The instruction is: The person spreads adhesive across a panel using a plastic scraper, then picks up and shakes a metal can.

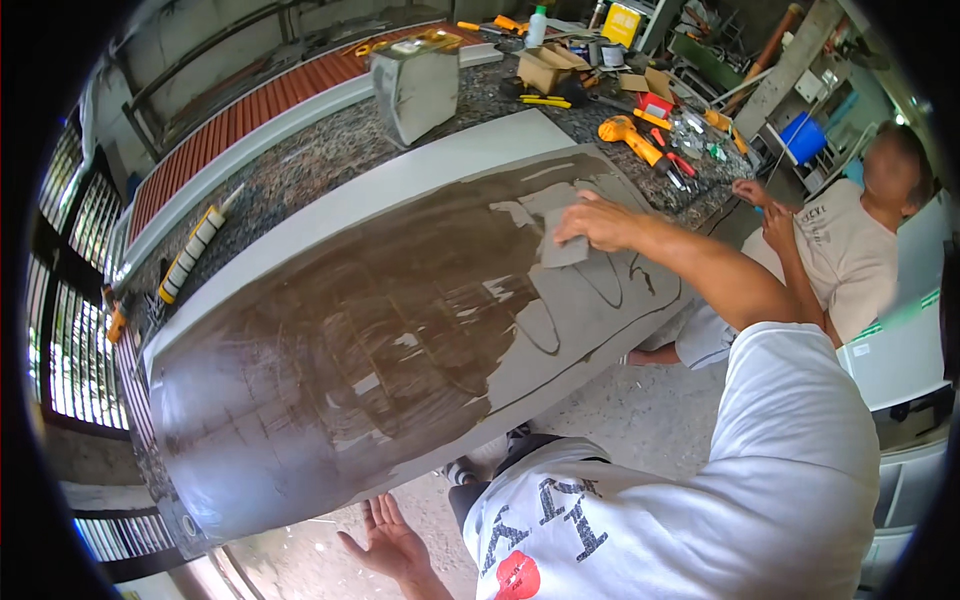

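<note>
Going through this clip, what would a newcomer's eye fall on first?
First, the long panel, streaked with brown, slanting across the middle. Next, the right hand gripping a pale flat piece near the panel's right end, with the left hand open by its near edge. Then the yellow-orange power tool at upper right.

Panel left half: flat panel [290, 350], low open lane up to the right hand [605, 222].
Panel right half: right hand on the grey flat pad [565, 252] blocks the middle.
Far side: grey block [415, 90] stands in the way; caulking gun [195, 250] farther left.
Far-right corner: orange drill [633, 140] and loose tools crowd it.
Right end: co-worker [850, 250] close.
Near edge: left hand [393, 545] just off it.
</note>
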The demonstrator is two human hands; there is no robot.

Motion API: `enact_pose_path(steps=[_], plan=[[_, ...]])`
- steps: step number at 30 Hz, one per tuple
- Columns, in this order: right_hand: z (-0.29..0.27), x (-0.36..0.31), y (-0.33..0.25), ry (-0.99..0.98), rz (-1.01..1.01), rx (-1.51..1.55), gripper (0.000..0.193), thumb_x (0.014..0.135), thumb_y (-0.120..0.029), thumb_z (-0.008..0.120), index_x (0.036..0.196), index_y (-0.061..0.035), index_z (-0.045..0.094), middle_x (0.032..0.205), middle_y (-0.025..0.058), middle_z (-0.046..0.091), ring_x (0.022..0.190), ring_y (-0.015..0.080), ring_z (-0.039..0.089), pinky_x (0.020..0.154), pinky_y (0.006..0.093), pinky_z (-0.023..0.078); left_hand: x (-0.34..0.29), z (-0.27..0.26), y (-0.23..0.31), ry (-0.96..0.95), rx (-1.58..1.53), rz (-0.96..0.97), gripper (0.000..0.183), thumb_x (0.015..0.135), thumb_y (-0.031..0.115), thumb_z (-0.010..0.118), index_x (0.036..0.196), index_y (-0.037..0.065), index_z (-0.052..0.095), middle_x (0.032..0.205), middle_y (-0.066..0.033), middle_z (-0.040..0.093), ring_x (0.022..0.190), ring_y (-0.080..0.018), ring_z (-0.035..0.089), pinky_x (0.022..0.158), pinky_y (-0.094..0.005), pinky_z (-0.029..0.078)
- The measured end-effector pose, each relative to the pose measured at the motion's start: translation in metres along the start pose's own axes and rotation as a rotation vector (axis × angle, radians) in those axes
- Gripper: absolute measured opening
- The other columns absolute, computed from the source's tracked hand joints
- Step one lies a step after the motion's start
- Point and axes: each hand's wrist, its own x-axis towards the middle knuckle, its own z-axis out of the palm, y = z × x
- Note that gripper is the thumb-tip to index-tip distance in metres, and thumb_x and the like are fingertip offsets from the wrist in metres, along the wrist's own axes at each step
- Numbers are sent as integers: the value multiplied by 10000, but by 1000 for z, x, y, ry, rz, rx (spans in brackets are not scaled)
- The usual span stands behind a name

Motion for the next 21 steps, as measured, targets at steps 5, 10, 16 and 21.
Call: enact_pose_path(steps=[5, 10, 16, 21], plan=[[-11, -59, 28, 62, 184, 48, 427, 700, 75, 555, 1030, -147, 712, 1044, 12, 699, 926, 212, 622, 965, 420, 372, -1, 0, -4, 105, 98, 93, 842, 946, 509, 493, 1429, -94, 157, 1410, -271, 281, 1385, -364, 301, 1165, -399, 320], [-64, -63, 63, 336, 606, 210, 300, 793, -18, 538, 1030, -88, 708, 932, 143, 708, 812, 341, 650, 810, 441, 499, 10, -20, -5, 54, 117, 98, 946, 935, 489, 547, 1477, -85, 25, 1520, -268, 132, 1453, -353, 156, 1202, -408, 227], [-88, -44, 93, 204, 923, 212, 296, 761, -54, 581, 1035, 40, 643, 923, 221, 687, 808, 386, 640, 720, 450, 526, 13, -15, -22, 77, 119, 116, 953, 924, 514, 552, 1474, -85, 55, 1516, -264, 151, 1431, -362, 215, 1183, -429, 266], [-77, -19, 71, 195, 850, 245, 258, 754, -58, 583, 983, 38, 654, 882, 220, 686, 763, 384, 642, 682, 451, 525, 0, 10, -51, 180, 195, 80, 921, 924, 533, 538, 1453, -101, 130, 1489, -275, 192, 1398, -368, 282, 1159, -433, 313]])
